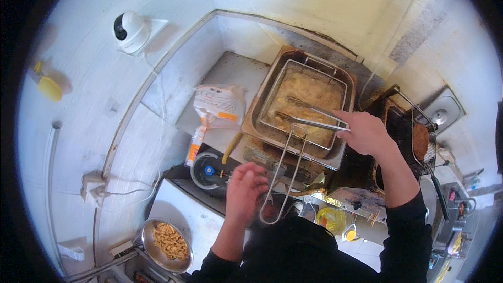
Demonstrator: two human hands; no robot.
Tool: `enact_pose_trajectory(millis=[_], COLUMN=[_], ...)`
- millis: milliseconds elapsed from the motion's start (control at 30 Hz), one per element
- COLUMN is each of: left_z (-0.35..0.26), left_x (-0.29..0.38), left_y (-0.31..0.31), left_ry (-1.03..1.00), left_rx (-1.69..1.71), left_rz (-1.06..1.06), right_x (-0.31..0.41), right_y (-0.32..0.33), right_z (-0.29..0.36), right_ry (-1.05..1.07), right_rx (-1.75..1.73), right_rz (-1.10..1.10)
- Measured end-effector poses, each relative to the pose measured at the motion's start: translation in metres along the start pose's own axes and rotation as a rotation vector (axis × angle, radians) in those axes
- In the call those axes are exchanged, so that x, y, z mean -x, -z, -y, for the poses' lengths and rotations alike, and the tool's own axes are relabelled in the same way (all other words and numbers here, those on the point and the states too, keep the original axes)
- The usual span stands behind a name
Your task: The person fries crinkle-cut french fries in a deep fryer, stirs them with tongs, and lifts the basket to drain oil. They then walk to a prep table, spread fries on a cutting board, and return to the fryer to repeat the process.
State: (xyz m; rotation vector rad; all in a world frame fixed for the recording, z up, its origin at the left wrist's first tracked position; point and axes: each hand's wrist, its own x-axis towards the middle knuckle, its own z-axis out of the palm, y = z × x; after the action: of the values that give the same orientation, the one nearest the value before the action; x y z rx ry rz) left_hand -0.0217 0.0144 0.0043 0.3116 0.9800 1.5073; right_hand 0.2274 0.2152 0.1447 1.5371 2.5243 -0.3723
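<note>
My right hand (365, 131) holds metal tongs (320, 124) with their jaws apart. The tips reach over pale food pieces (310, 86) in bubbling oil; whether they touch a piece I cannot tell. Around the food is a wire frying basket (272, 95), set inside a rectangular metal fryer pan (251, 118) with browned edges. The basket's long wire handle (271, 222) slants out toward my body. Just left of that handle, my left hand (246, 188) hovers with loosely curled fingers and nothing seen in it.
Left of the pan lies a plastic food bag (218, 104) bearing print. A blue valve (209, 170) sits below it, near a yellowish hose (232, 147). A metal bowl (147, 239) holds fried strips. Rightward, another wire basket (432, 153) holds a brown piece. A yellow oil jug (332, 220) stands low.
</note>
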Motion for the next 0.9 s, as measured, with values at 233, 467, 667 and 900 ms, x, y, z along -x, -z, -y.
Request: enact_pose_trajectory(millis=[233, 467, 667, 900], left_z=[0.006, -0.010, -0.014, -0.010], left_x=[0.021, 0.016, 0.015, 0.017], left_y=[-0.011, -0.021, -0.024, -0.029], left_ry=[0.273, 0.290, 0.395, 0.379], left_rx=[0.093, 0.040, 0.106, 0.107], left_rz=[0.255, 0.321, 0.345, 0.339], right_x=[0.008, -0.008, 0.033, 0.021], right_y=[0.032, 0.050, 0.100, 0.077], right_z=[-0.059, -0.034, 0.001, -0.031], right_ry=[-0.007, 0.053, 0.036, -0.028], right_rx=[0.060, 0.095, 0.218, 0.275], right_rz=[-0.109, 0.185, 0.180, 0.046])
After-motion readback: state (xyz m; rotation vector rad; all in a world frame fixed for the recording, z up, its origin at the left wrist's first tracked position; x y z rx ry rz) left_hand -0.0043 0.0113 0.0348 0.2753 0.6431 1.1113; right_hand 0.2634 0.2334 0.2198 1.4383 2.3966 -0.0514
